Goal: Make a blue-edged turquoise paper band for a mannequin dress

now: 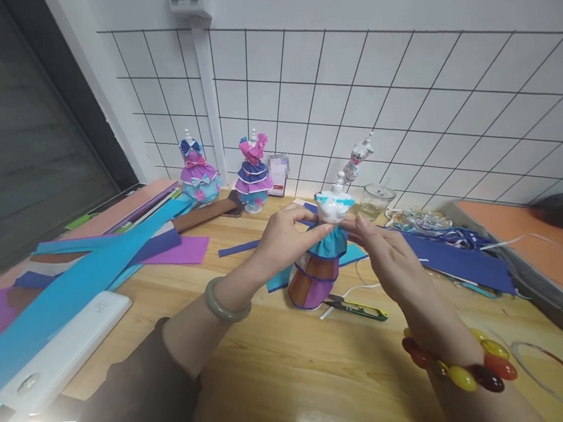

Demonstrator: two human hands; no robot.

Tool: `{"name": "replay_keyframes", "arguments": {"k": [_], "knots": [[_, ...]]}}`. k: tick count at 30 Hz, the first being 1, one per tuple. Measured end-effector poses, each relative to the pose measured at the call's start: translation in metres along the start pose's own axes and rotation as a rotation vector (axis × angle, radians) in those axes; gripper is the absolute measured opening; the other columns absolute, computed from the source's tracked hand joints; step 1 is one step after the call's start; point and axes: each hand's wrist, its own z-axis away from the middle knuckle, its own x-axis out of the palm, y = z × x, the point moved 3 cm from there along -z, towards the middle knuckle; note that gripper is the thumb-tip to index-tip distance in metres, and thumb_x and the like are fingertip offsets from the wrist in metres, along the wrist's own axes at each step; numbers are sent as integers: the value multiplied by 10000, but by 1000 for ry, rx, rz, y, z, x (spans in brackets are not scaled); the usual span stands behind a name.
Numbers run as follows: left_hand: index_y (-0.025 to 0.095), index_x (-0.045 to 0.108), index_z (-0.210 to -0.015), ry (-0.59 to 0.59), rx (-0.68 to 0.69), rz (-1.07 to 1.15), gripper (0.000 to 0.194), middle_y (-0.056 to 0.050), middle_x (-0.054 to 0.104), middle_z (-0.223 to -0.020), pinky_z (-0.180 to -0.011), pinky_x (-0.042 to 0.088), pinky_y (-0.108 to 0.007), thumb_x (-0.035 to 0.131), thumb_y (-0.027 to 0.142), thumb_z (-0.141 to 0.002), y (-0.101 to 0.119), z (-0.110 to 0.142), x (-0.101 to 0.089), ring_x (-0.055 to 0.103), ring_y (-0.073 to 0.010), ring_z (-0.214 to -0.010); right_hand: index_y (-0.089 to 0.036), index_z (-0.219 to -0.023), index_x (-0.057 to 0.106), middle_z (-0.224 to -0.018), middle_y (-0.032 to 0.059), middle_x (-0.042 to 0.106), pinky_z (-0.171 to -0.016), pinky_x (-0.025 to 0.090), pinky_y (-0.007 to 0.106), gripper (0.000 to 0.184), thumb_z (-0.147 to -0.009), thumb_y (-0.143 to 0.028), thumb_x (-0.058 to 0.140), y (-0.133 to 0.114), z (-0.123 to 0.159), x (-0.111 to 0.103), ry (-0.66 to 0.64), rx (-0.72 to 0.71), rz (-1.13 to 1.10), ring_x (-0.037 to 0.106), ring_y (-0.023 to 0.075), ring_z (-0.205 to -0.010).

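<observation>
In front of me a small white dress-form mannequin [332,205] stands a little tilted, with a turquoise strip across its chest. It wears a tiered skirt [315,271] in turquoise, brown and purple with dark blue trim. My left hand [284,237] pinches the waist from the left, thumb and fingers closed. From the right, the fingers of my right hand [389,250] close on the same waist; their tips are partly hidden. Thread snips [357,308] with a yellow-green edge lie at the skirt's foot, beside a thin white strip [329,310].
Two dressed mannequins [200,172] stand at the back left near a phone [278,174]. A bare mannequin [359,159] and a glass jar [375,200] are behind my hands. Coloured strips [93,291] and a white lamp [65,351] lie left; scraps and an orange-lined tray [541,244] lie right.
</observation>
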Motion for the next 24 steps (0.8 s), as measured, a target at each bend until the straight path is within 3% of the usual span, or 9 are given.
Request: {"name": "replay_keyframes", "arguments": {"k": [5,11,19,24], "knots": [[178,695,-849,-33,-34,33,252,-47,665,-913,-751,485,-306,660,405,-746,0,0,1,598,-163,-895,-257,-1006,721,-1063,34,697,-982,415,414,324,-801,-480,606,6,-5,-2,4,111,-115,575,243,-1096],[174,693,-857,-70,-41,72,245,-55,650,-944,-813,465,-320,671,390,-743,5,2,0,591,-173,-926,-210,-1029,704,-1134,54,662,-863,486,346,345,-763,-427,666,3,-5,4,-65,98,-144,608,214,-990],[190,695,-890,-163,-30,146,220,-49,665,-951,-834,460,-313,616,373,-798,9,3,1,589,-182,-969,-201,-729,676,-789,-11,659,-683,476,249,220,-673,-400,752,16,-9,-3,-11,146,-220,585,121,-709],[178,684,-821,-138,-64,102,275,-41,673,-894,-795,454,-300,599,438,-794,10,5,1,600,-172,-897,-219,-768,715,-759,-7,687,-656,471,250,200,-701,-406,732,21,-10,-2,-85,203,-327,597,125,-684]]}}
